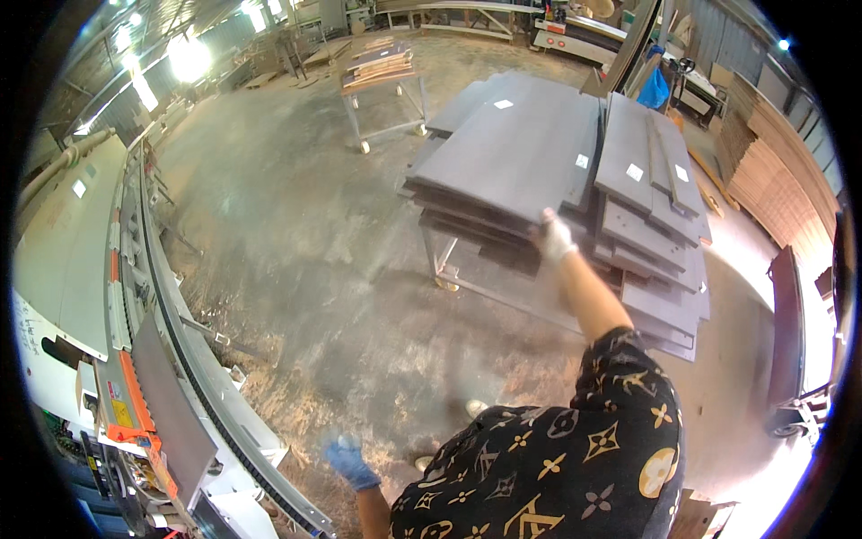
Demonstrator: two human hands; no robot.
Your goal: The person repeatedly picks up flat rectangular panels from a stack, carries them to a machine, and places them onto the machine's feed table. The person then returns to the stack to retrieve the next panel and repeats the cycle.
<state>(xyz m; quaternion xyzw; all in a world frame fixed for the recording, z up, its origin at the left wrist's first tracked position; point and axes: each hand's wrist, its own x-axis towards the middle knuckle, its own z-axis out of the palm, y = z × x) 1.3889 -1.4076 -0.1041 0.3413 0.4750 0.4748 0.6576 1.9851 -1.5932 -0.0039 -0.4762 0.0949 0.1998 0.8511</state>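
My right hand (555, 237), in a light glove, reaches out to the near edge of a stack of dark grey panels (512, 162). Its fingertips are at the edge of the top panel; blur hides whether they grip it. Paper labels lie on the panels, which rest on a wheeled metal frame (435, 256). Low on the left, my left hand (350, 460) wears a blue glove and hangs over the floor with loose fingers, holding nothing visible. A second stack of narrower grey panels (626, 153) lies right beside the first.
On my left runs a long machine (135, 296) with a rail, a grey panel (171, 395) lying along it. A small wheeled table (384, 79) with wood strips stands ahead. Stacked brown boards (781, 162) and a leaning dark panel (786, 328) are on the right. Sawdust covers the floor.
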